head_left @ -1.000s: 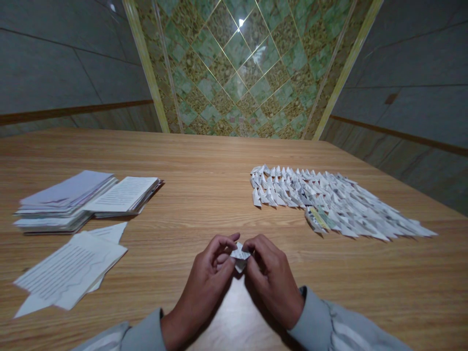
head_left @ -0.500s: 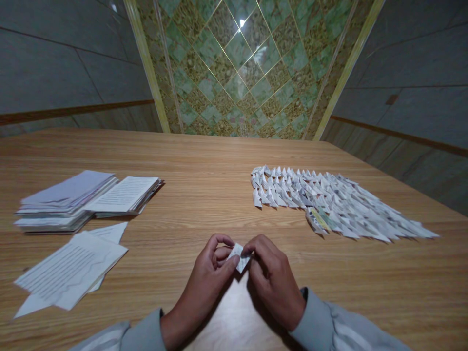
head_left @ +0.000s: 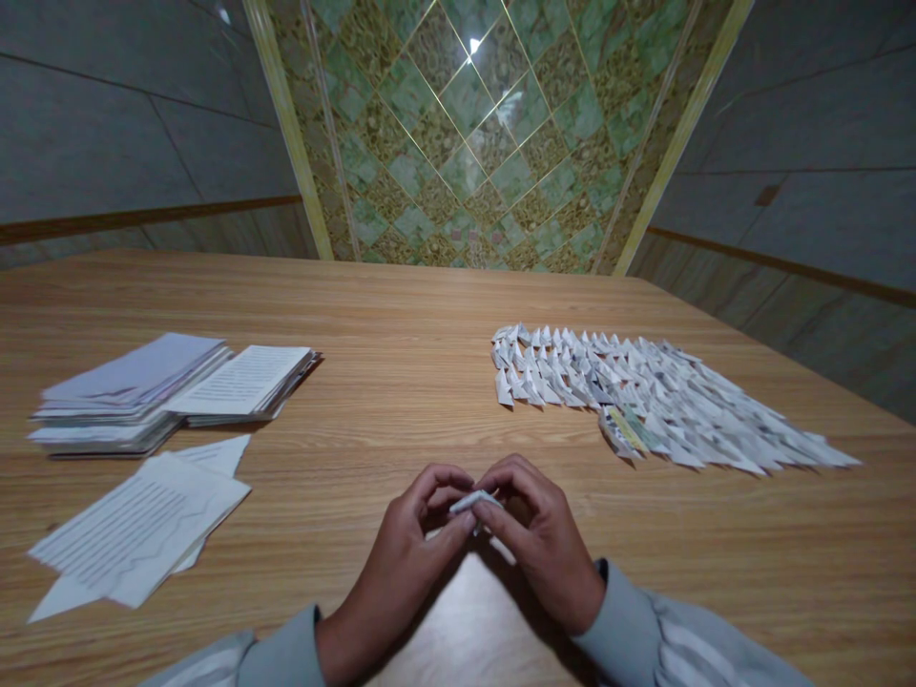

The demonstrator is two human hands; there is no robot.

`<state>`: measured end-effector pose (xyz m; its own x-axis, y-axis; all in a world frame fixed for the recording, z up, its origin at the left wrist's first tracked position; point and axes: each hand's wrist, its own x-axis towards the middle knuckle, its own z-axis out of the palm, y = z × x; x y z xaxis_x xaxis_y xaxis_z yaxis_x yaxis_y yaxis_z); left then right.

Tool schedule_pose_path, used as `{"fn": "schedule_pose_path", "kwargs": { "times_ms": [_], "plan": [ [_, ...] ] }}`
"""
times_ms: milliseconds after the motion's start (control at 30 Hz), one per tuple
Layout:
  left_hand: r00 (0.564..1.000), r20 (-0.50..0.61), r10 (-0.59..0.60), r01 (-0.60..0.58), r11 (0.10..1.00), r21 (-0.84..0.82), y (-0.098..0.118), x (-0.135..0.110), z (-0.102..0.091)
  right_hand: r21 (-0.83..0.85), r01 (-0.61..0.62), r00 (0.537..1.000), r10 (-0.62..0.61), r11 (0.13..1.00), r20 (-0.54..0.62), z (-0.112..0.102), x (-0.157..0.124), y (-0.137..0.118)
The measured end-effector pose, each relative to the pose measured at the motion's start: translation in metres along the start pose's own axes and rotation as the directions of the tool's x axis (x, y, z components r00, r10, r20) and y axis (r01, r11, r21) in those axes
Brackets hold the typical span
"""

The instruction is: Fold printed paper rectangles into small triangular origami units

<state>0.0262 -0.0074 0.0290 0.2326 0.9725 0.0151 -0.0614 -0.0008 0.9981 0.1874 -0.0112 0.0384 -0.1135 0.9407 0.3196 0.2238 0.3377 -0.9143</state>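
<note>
A small folded piece of paper (head_left: 475, 499) is pinched between both hands just above the table, seen nearly edge-on. My left hand (head_left: 419, 530) grips its left side, thumb in front and fingers behind. On the right side my right hand (head_left: 540, 534) holds it in the same way, its thumb close to the left thumb. The fingers partly cover the paper, so its exact fold cannot be made out. Ahead to the right, many folded paper boats (head_left: 644, 396) stand in tight rows; one with yellow and green print (head_left: 622, 431) sits at the near edge.
On the left of the wooden table (head_left: 401, 382) lie a thick paper stack (head_left: 135, 382) and a smaller printed stack (head_left: 247, 382) against it. Nearer, a few loose printed sheets (head_left: 143, 525) overlap. A tiled wall (head_left: 472, 143) rises beyond the far edge.
The folded paper has turned from showing a diamond-shaped face to nearly edge-on. My right hand has shifted its grip, bringing its thumb to the front beside the left thumb.
</note>
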Motion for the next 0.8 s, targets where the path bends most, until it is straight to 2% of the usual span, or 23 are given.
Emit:
{"fn": "schedule_pose_path", "kwargs": {
  "times_ms": [133, 333, 433, 633, 800],
  "plan": [
    [0.999, 0.015, -0.032, 0.032, 0.998, -0.056, -0.0021, 0.0054, -0.0018, 0.115, -0.061, 0.998, 0.063, 0.992, -0.018, 0.0003, -0.0011, 0.0018],
    [0.999, 0.023, -0.032, 0.033, 0.999, -0.029, -0.0025, 0.0019, -0.0014, 0.150, -0.079, 0.997, 0.081, 0.986, -0.010, 0.0007, -0.0013, 0.0027],
    [1.000, -0.008, -0.022, 0.022, 1.000, 0.002, -0.0017, 0.0001, -0.0015, 0.153, -0.086, 0.996, 0.082, 0.984, 0.029, -0.0004, -0.0008, 0.0042],
    [0.999, 0.008, 0.047, -0.048, 0.991, 0.123, 0.0013, -0.0010, -0.0033, 0.178, -0.124, 0.992, 0.114, 0.976, 0.062, -0.0020, 0.0015, 0.0055],
    [0.998, 0.027, 0.058, -0.063, 0.979, 0.195, -0.0002, -0.0029, -0.0028, 0.147, -0.106, 0.994, 0.102, 0.983, 0.035, -0.0014, 0.0008, 0.0018]
  ]
}}
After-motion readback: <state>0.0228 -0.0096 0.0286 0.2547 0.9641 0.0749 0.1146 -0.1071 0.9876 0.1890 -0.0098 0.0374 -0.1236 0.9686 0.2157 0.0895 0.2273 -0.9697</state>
